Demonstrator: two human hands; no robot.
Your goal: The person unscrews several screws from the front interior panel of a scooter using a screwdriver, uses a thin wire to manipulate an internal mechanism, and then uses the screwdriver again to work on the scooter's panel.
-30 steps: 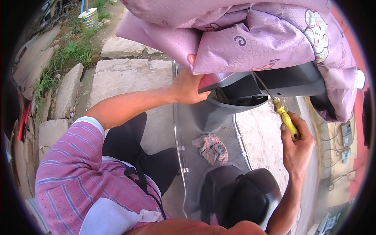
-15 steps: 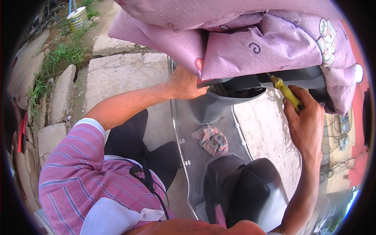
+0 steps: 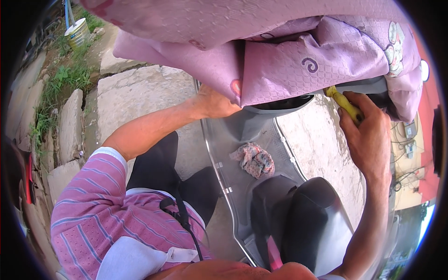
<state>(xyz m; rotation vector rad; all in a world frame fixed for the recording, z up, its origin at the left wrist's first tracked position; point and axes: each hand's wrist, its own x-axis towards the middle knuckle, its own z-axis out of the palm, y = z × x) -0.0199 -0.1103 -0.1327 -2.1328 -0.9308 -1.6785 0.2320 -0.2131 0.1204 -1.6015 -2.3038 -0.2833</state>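
Observation:
My left hand (image 3: pixel 215 101) is curled at the underside of a quilted pink cover (image 3: pixel 308 60), against the scooter's front, with its fingertips and whatever they grip largely hidden. My right hand (image 3: pixel 366 133) is closed round a yellow screwdriver handle (image 3: pixel 344 102), whose shaft disappears beneath the cover beside a dark grey plastic panel (image 3: pixel 361 85). Below, the open top of the grey front column (image 3: pixel 275 114) shows a dark hollow. A crumpled patterned rag (image 3: pixel 255 161) lies on the scooter's floorboard (image 3: pixel 246 193).
The black seat (image 3: pixel 315 210) is below between my arms, with a metal rail (image 3: pixel 219 175) along the floorboard's left. Cracked concrete slabs (image 3: pixel 130 98), weeds (image 3: pixel 65 79) and a striped bucket (image 3: pixel 77 32) lie left. A wall with wires (image 3: pixel 410 172) stands far right.
My right hand and screwdriver have moved up and rightward, the shaft going out of sight under the cover. The cover now hangs lower in view, hiding more of my left hand and the panel.

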